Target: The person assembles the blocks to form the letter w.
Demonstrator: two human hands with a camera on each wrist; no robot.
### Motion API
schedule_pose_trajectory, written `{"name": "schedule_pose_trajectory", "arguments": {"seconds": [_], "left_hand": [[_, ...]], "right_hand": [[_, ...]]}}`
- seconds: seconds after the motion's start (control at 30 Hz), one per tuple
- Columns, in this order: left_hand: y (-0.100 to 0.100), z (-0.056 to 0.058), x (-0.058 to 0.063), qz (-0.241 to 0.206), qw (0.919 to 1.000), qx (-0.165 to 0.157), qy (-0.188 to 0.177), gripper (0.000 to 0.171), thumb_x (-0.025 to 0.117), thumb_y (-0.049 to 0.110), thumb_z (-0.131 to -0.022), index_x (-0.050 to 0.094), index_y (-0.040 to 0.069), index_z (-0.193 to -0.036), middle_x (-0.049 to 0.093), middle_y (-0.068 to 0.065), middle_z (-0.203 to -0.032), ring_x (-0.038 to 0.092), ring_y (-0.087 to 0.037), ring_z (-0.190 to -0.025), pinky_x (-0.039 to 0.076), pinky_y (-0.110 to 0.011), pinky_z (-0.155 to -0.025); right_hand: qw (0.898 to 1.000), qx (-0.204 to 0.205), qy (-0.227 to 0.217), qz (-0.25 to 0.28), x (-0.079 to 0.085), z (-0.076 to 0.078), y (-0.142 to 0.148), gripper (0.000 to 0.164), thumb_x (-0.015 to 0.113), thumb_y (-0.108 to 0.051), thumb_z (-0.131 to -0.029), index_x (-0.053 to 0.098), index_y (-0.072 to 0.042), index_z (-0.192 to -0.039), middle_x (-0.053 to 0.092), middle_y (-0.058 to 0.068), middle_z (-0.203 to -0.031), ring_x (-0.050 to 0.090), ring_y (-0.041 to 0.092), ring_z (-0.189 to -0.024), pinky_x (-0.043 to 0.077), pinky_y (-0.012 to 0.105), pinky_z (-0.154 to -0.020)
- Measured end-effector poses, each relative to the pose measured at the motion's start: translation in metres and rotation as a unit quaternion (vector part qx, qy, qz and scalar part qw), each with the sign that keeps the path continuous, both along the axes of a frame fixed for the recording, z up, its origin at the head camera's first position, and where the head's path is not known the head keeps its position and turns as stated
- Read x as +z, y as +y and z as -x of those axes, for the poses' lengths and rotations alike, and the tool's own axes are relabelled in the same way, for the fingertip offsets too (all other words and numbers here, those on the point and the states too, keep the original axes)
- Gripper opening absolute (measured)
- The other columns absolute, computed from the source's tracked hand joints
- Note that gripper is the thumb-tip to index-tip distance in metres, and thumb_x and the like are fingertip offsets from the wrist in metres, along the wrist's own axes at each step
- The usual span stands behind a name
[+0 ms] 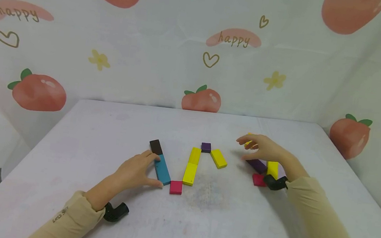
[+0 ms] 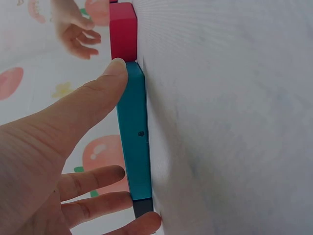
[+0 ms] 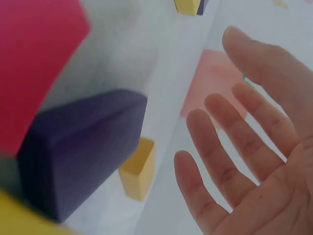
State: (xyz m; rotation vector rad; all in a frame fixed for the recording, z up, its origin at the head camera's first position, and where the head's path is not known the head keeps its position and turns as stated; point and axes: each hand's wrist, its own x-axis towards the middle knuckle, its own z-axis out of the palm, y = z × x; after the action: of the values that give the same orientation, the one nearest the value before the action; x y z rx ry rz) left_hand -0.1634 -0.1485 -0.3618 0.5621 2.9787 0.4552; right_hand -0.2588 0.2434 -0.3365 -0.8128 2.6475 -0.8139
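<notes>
My left hand (image 1: 134, 171) lies beside a blue block (image 1: 163, 172), its thumb at the near end and its fingers spread along toward a black block (image 1: 155, 146) at the far end. A red block (image 1: 175, 187) meets the blue one's near corner. From there two yellow blocks (image 1: 189, 173) run away in line, followed by a small purple block (image 1: 206, 147) and a slanted yellow block (image 1: 219, 159). Over on the right, my right hand (image 1: 267, 149) hovers with loose, parted fingers above a long purple block (image 3: 88, 152), holding nothing.
Around the right hand lie more loose blocks: a yellow one (image 1: 272, 169), a red one (image 1: 259, 180) and another yellow one (image 3: 137, 171) farther back, partly hidden by the hand in the head view. A printed cloth (image 1: 156, 51) hangs behind the white table (image 1: 102, 140).
</notes>
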Motion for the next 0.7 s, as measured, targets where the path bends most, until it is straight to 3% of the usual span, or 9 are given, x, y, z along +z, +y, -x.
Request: {"name": "schedule_pose_trajectory", "arguments": {"seconds": [0.27, 0.7], "left_hand": [[0.000, 0.000, 0.000, -0.001, 1.0000, -0.001, 0.001, 0.076, 0.080, 0.047, -0.067, 0.053, 0.003, -0.123, 0.053, -0.017, -0.128, 0.057, -0.031, -0.108, 0.051, -0.046, -0.091], [0.000, 0.000, 0.000, -0.001, 1.0000, 0.001, -0.003, 0.077, 0.079, 0.048, -0.067, 0.053, 0.003, -0.124, 0.052, -0.017, -0.130, 0.056, -0.032, -0.111, 0.050, -0.047, -0.092]], "right_hand": [[0.999, -0.038, 0.006, -0.013, -0.002, -0.007, 0.018, 0.045, 0.071, -0.017, -0.082, 0.055, 0.002, -0.120, 0.062, 0.020, -0.110, 0.061, 0.032, -0.099, 0.053, 0.045, -0.089], [0.994, -0.093, -0.035, -0.046, -0.014, -0.015, 0.030, 0.050, 0.072, -0.022, -0.082, 0.053, 0.002, -0.121, 0.062, 0.019, -0.109, 0.062, 0.030, -0.099, 0.054, 0.043, -0.087]]}}
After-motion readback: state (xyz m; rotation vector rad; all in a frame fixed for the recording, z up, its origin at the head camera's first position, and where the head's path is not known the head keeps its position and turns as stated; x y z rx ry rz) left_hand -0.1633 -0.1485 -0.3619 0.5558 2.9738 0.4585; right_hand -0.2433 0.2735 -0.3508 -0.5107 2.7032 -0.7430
